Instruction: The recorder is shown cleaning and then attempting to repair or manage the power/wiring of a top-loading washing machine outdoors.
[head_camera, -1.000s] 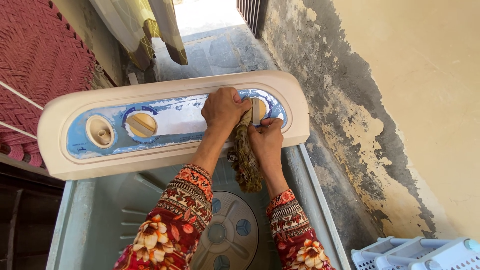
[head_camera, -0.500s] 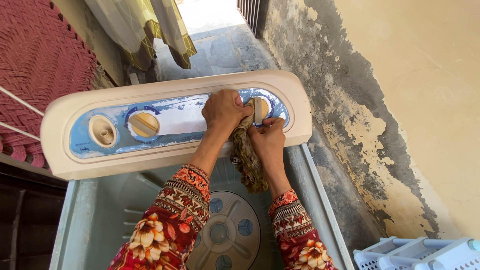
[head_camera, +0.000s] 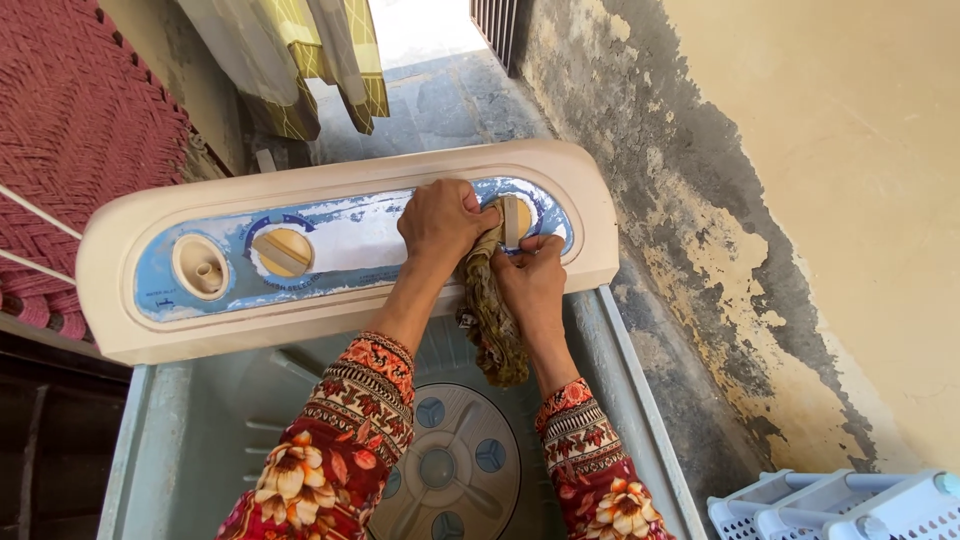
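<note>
From the head camera, the step looks like wiping around the right knob (head_camera: 513, 220) on the washing machine's control panel (head_camera: 340, 250). The next move seems to need a careful rub close to that knob.

The left hand (head_camera: 440, 222) is closed, pressing the brownish rag (head_camera: 490, 310) on the panel. The right hand (head_camera: 532, 282), at 4 o'clock from it, grips the rag too. The rag hangs down over the open tub (head_camera: 440, 460).

Top-loading washing machine (head_camera: 590, 340) standing on a grey concrete floor (head_camera: 440, 100), open tub at 6 o'clock, cream control panel (head_camera: 330, 180) at 12 o'clock; a mottled rag (head_camera: 492, 320) lies draped over the panel's front edge, near its 3 o'clock end, beside a dial (head_camera: 512, 222)
</note>
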